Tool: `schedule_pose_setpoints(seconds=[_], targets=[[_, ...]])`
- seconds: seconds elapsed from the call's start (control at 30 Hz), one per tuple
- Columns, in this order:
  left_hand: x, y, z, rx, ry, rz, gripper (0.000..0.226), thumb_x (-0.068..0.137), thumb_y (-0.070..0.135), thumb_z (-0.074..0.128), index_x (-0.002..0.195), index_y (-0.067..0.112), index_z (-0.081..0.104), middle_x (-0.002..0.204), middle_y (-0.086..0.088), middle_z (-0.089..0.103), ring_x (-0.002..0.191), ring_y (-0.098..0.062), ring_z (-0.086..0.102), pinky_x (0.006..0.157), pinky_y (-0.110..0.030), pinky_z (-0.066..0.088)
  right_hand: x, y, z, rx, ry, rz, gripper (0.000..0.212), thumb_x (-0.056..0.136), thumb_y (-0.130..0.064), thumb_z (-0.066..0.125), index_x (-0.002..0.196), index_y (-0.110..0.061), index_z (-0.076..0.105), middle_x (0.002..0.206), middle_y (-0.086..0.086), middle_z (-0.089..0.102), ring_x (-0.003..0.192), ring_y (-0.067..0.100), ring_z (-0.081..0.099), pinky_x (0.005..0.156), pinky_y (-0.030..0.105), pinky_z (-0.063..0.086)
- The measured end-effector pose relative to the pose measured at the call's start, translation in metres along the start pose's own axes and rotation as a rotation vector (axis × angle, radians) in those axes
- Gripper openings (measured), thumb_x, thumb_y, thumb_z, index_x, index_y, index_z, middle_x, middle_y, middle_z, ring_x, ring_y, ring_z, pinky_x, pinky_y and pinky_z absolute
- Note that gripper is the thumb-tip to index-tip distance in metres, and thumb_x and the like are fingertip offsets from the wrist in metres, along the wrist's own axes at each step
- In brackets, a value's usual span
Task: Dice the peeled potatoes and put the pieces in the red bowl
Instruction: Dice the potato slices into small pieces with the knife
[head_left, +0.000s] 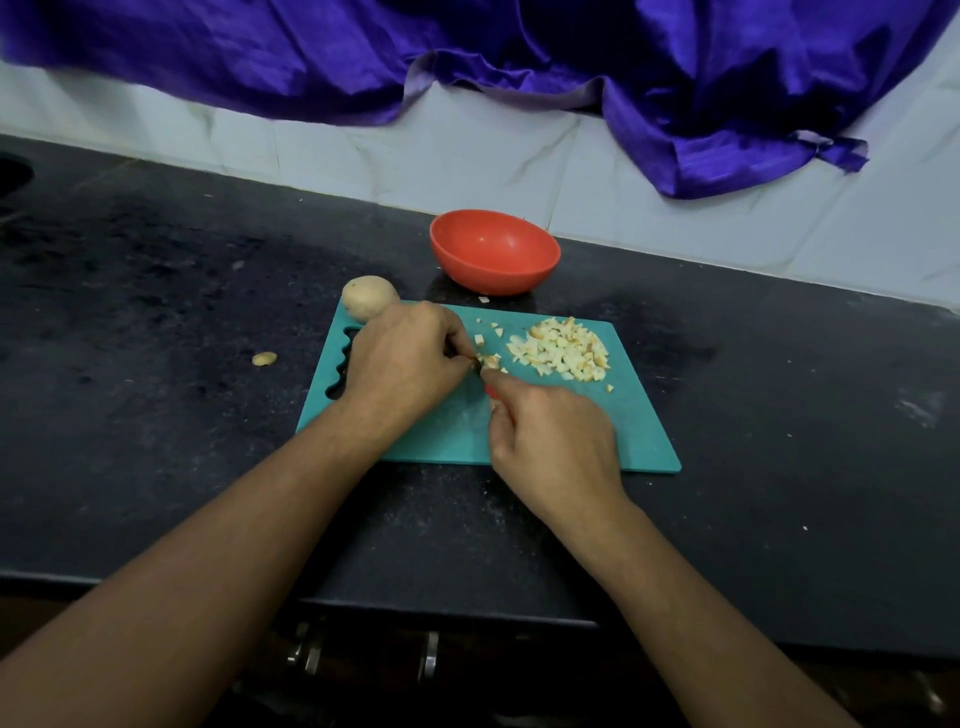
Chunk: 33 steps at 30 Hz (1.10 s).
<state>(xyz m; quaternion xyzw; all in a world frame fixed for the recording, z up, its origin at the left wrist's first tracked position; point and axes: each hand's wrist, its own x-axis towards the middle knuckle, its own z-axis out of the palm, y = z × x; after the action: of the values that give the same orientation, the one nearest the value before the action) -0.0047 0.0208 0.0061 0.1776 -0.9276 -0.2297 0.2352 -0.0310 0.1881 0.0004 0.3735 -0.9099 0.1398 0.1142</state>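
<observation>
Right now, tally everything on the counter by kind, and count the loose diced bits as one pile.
Whole potato: 1
Diced pile: 1
Red bowl: 1
Teal cutting board: 1
Knife, in the right hand: 1
Potato scrap: 1
Total: 6

Single head-worn wide-angle cam, looking fwd & down, close over dark speckled stone table (156, 322); red round plastic bowl (493, 275) approx mid-frame, white tiled wall (363, 150) up top.

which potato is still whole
The round potato at the teal board's far left corner, beside the left hand; the rest is diced pieces.
</observation>
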Motion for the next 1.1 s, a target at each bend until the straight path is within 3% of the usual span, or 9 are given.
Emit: schedule_pose_setpoints(seconds=[0.13,0.27,0.43,0.5,0.6,0.83,1.1], targets=[[-0.001,-0.005,-0.001,-0.085,0.008,-0.028,0.012,0.086,0.022,0.078,0.084,0.033,0.074,0.079,0.018,0.069,0.08,0.0,0.065,0.07,-0.023,0.051,-0.007,0.015,0.005,0.337,0.167,0.128,0.04,0.1,-0.032,0.055,0.138,-0.037,0.063,0.073,-0.006,0.068,0.057,0.009,0.051,0.057,0.03,0.043],[0.001,-0.009,-0.006,-0.16,0.052,-0.074,0.017,0.087,0.019,0.073,0.083,0.035,0.072,0.077,0.02,0.067,0.079,0.002,0.064,0.07,-0.023,0.051,-0.006,0.028,0.004,0.283,0.189,0.149,0.04,0.1,-0.033,0.055,0.138,-0.038,0.063,0.067,-0.013,0.059,0.052,0.003,0.043,0.056,0.025,0.033],[0.003,-0.014,-0.007,-0.196,0.094,-0.105,0.015,0.086,0.016,0.07,0.088,0.031,0.07,0.08,0.018,0.068,0.073,0.002,0.059,0.062,-0.015,0.04,-0.011,0.019,0.002,0.173,0.139,-0.004,0.039,0.1,-0.034,0.054,0.137,-0.04,0.063,0.089,-0.01,0.074,0.074,0.012,0.065,0.062,0.03,0.049],[0.004,-0.016,-0.008,-0.195,0.138,-0.099,0.017,0.083,0.012,0.067,0.089,0.028,0.069,0.078,0.018,0.065,0.072,0.004,0.057,0.062,-0.008,0.036,-0.011,0.016,0.003,0.122,0.122,-0.076,0.038,0.101,-0.033,0.053,0.137,-0.037,0.063,0.102,-0.012,0.076,0.084,0.012,0.069,0.068,0.034,0.055],[0.004,-0.017,-0.008,-0.189,0.133,-0.081,0.017,0.082,0.01,0.067,0.091,0.025,0.069,0.079,0.017,0.065,0.073,0.003,0.058,0.064,-0.01,0.039,-0.009,0.013,0.005,0.049,0.089,-0.116,0.038,0.102,-0.034,0.049,0.139,-0.037,0.061,0.104,-0.012,0.075,0.087,0.012,0.069,0.068,0.037,0.056],[0.003,-0.018,-0.01,-0.204,0.125,-0.066,0.018,0.084,0.01,0.066,0.091,0.026,0.071,0.082,0.02,0.061,0.074,0.002,0.057,0.065,-0.014,0.041,-0.003,0.025,0.002,0.035,0.143,0.107,0.037,0.103,-0.031,0.049,0.137,-0.036,0.063,0.095,-0.007,0.074,0.084,0.017,0.067,0.065,0.032,0.045],[0.005,-0.023,-0.009,-0.234,0.131,-0.058,0.017,0.084,0.015,0.068,0.087,0.032,0.07,0.083,0.018,0.066,0.066,-0.004,0.057,0.062,-0.024,0.042,-0.004,0.035,-0.004,0.193,0.293,0.262,0.037,0.102,-0.029,0.052,0.136,-0.033,0.064,0.087,-0.006,0.073,0.075,0.019,0.065,0.065,0.037,0.054]])
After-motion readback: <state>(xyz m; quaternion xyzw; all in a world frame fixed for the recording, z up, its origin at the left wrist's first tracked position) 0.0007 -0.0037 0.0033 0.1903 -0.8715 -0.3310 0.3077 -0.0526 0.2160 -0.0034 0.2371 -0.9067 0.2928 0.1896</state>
